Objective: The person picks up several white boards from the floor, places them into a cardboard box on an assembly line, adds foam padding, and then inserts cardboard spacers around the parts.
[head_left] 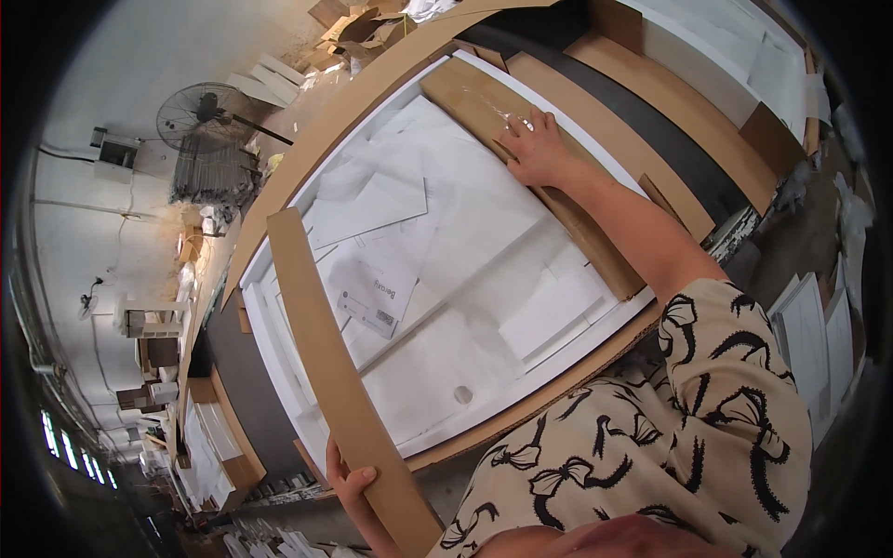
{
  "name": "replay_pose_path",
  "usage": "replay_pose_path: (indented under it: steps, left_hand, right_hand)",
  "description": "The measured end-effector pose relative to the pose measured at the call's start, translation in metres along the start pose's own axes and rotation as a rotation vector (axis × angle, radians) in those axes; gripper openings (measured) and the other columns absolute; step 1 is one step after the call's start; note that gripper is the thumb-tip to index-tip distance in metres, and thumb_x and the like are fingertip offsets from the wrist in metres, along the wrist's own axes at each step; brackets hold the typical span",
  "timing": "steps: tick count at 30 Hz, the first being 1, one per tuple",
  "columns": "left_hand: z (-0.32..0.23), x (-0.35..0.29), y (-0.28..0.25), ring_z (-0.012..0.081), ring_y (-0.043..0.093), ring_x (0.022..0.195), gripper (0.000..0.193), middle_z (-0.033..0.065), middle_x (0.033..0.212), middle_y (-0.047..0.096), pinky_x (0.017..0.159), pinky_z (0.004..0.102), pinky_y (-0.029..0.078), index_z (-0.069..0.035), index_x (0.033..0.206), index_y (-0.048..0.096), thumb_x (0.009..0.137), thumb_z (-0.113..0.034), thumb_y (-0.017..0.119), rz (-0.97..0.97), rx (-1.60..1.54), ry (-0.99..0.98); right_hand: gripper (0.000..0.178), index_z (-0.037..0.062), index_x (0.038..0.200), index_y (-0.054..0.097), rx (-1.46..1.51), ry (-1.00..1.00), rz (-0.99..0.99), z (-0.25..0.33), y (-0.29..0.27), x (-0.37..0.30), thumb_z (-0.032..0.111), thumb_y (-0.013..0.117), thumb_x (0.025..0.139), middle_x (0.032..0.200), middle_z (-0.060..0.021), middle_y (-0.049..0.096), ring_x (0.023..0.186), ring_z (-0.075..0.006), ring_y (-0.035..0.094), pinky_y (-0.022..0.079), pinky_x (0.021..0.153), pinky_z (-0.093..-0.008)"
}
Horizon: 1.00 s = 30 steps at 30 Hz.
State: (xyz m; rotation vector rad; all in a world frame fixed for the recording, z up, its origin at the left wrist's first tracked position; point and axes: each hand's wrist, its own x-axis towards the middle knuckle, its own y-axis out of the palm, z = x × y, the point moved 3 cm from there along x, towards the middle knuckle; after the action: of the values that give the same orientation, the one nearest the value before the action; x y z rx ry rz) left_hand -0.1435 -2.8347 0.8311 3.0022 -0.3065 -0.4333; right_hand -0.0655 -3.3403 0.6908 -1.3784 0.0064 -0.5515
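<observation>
My left hand (352, 485), low in the head view, grips the near end of a long brown cardboard strip (326, 349). The strip slants across the left part of an open carton (249, 209). At the carton's far right side, my right hand (538, 153) lies with fingers spread on a long, flat brown bundle (591, 240), which has some clear shiny wrap on it. The bundle runs along the carton's right inner side. White foam edging (270, 358) frames the contents. Between my hands lie white panels (370, 212), thin white sheeting (493, 209) and a printed white leaflet (374, 290).
Another open carton (651, 79) stands beyond a black surface (670, 139) on the right. A third carton (237, 446) is at the lower left. A standing fan (206, 110) and stacked grey pieces (214, 169) are near the wall. White boards (805, 321) lean at the right.
</observation>
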Motion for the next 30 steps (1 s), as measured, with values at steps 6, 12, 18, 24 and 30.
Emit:
replay_pose_path:
  steps: [6, 12, 18, 24, 30]
  left_hand:
    - [-0.013, 0.053, 0.037, 0.0268, 0.059, 0.094, 0.079, 0.0183, 0.107, 0.057, 0.078, 0.034, 0.051, 0.003, 0.129, 0.042, 0.056, -0.009, 0.068, -0.073, 0.386, -0.039]
    - [-0.012, 0.08, 0.054, 0.0376, 0.041, 0.119, 0.074, 0.029, 0.138, 0.023, 0.095, 0.0441, 0.038, -0.008, 0.13, 0.046, 0.065, -0.031, 0.074, 0.0, 1.751, 0.284]
    - [0.02, 0.146, 0.214, 0.0315, 0.054, 0.1, 0.025, 0.0136, 0.111, 0.056, 0.087, 0.04, 0.041, 0.0, 0.101, 0.058, 0.082, -0.016, 0.061, 0.791, 1.403, 0.991]
    - [0.094, 0.241, 0.321, 0.029, 0.056, 0.09, 0.018, 0.0126, 0.089, 0.061, 0.081, 0.0378, 0.044, -0.004, 0.093, 0.062, 0.086, -0.019, 0.055, 1.009, 1.343, 1.165]
    - [0.096, 0.261, 0.355, 0.0292, 0.061, 0.08, 0.032, 0.0096, 0.089, 0.065, 0.07, 0.0405, 0.049, -0.014, 0.099, 0.063, 0.091, -0.036, 0.041, 1.042, 1.367, 0.974]
  right_hand:
    - [0.036, 0.013, 0.11, 0.059, 0.044, -0.128, 0.012, -0.004, 0.009, 0.004, 0.019, 0.056, 0.075, 0.121, -0.0145, 0.05, 0.112, -0.0422, 0.04, 0.026, 0.096, -0.0558]
    - [0.033, 0.006, 0.107, 0.058, 0.127, -0.151, 0.04, 0.003, -0.007, 0.009, 0.014, 0.056, 0.075, 0.118, -0.0142, 0.05, 0.109, -0.0417, 0.042, 0.032, 0.094, -0.0513]
    - [0.042, 0.0035, 0.119, 0.052, 0.203, -0.173, 0.116, -0.004, -0.032, 0.016, 0.009, 0.054, 0.077, 0.128, -0.0145, 0.049, 0.112, -0.0384, 0.045, 0.037, 0.096, -0.0436]
    - [0.041, 0.001, 0.12, 0.051, 0.546, -0.096, 0.155, -0.012, -0.057, 0.025, 0.012, 0.056, 0.081, 0.119, -0.0159, 0.056, 0.105, -0.0322, 0.054, 0.042, 0.092, -0.0372]
    - [0.043, -0.001, 0.123, 0.049, 0.757, -0.091, 0.121, -0.025, -0.062, 0.024, 0.012, 0.057, 0.082, 0.116, -0.0183, 0.058, 0.104, -0.0251, 0.057, 0.043, 0.089, -0.0322]
